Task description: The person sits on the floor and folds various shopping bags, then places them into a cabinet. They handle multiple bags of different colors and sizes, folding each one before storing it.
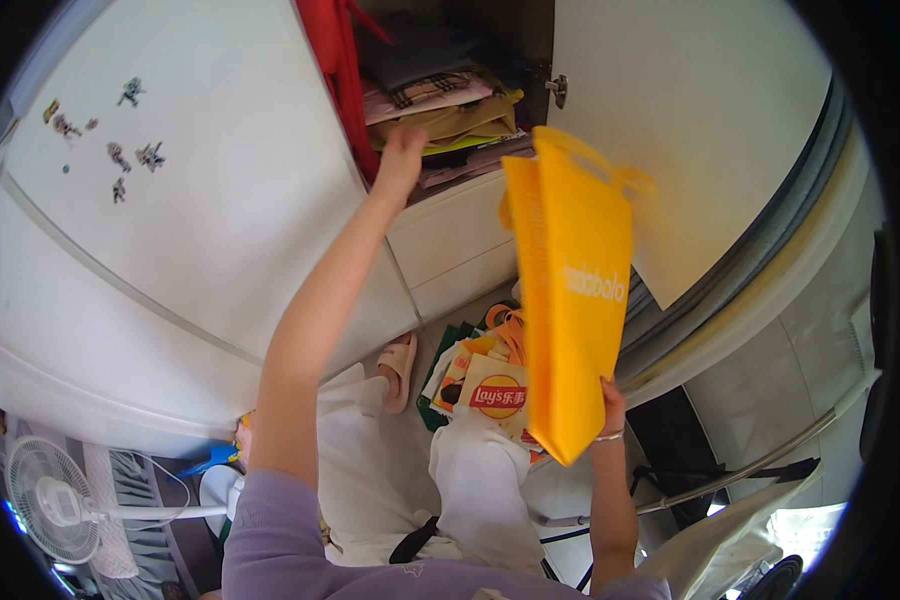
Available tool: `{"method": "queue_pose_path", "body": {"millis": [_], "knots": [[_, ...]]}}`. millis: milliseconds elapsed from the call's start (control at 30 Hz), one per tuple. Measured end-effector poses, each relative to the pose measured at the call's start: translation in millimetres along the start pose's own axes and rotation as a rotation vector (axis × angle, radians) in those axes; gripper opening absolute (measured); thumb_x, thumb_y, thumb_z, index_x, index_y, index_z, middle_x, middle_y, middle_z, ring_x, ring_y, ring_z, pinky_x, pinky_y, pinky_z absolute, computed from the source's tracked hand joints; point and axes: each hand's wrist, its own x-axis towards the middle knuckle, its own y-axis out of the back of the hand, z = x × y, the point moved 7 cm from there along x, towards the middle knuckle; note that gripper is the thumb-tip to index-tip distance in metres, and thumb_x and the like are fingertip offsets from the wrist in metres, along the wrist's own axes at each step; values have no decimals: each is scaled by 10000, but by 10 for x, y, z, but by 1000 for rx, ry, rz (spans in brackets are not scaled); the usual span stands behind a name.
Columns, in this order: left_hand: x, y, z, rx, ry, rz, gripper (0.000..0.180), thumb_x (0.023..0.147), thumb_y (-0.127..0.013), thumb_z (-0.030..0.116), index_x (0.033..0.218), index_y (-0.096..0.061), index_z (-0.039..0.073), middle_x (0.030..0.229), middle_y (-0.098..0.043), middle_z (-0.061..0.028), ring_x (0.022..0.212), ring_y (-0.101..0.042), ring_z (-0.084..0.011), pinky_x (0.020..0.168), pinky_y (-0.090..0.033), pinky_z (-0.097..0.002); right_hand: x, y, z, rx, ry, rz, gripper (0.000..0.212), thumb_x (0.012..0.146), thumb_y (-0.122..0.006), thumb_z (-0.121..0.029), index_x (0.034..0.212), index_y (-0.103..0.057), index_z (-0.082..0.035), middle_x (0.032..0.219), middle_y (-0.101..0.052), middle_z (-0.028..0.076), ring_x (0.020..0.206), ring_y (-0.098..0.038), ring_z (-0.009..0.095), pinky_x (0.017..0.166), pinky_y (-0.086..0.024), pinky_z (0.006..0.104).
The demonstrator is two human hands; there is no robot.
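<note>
A yellow tote bag (580, 300) with white lettering hangs upright in front of the cupboard, slightly blurred, its handles at the top. My right hand (613, 412) grips it low on its right edge, fingers closed round it. My left hand (402, 157) reaches up to the open cupboard, beside a stack of folded clothes. Nearest to it is a tan folded garment (465, 122); whether they touch I cannot tell. The left fingers are blurred and partly turned away. Above lie a checked piece (435, 88) and dark folded clothes (420, 50).
A white cupboard door (680, 120) stands open at the right. Red cloth (332, 80) hangs at the cupboard's left. Several printed bags (485, 385) lie on the floor by my legs, near a pink slipper (397, 370). A white fan (55, 500) is at the lower left.
</note>
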Motion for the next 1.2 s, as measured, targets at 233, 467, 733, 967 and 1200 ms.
{"method": "queue_pose_path", "body": {"millis": [233, 467, 733, 967, 1200], "knots": [[734, -39, -329, -221, 174, 178, 408, 745, -454, 260, 1060, -390, 9, 1062, -430, -123, 935, -410, -207, 805, -313, -288, -73, 42, 301, 597, -211, 22, 345, 797, -339, -178, 1120, -375, -64, 619, -437, -11, 391, -367, 76, 801, -286, 256], [-2, -410, -504, -14, -37, -136, 482, 793, -435, 205, 1181, -233, 2, 1005, -455, -122, 910, -430, -164, 784, -327, -232, -213, 213, 422, 635, -199, -116, 353, 816, -306, -164, 1156, -321, -72, 617, -434, 18, 376, -380, 73, 832, -265, 269], [-383, -427, -850, -2, -27, -472, 383, 765, -414, 321, 1055, -420, 71, 981, -501, -47, 933, -456, -140, 766, -331, -262, -82, 45, 450, 494, -223, -78, 328, 808, -328, -147, 1118, -357, -42, 581, -441, 11, 372, -374, 70, 823, -267, 272], [-1734, -190, -2932, 69, 627, -376, 447, 744, -426, 352, 1022, -450, 2, 1003, -489, -132, 938, -456, -205, 788, -339, -287, -152, 284, 605, 429, -296, 68, 325, 807, -333, -140, 1116, -359, -43, 583, -433, 3, 360, -364, 69, 847, -262, 286], [-3307, 396, -4270, 65, 1109, -234, 687, 668, -481, 486, 1092, -377, -44, 1124, -391, -163, 1088, -293, -241, 877, -245, -296, -72, 630, 905, 372, -343, 165, 351, 795, -376, -155, 1128, -368, -45, 591, -410, -12, 384, -352, 51, 860, -254, 300]]}}
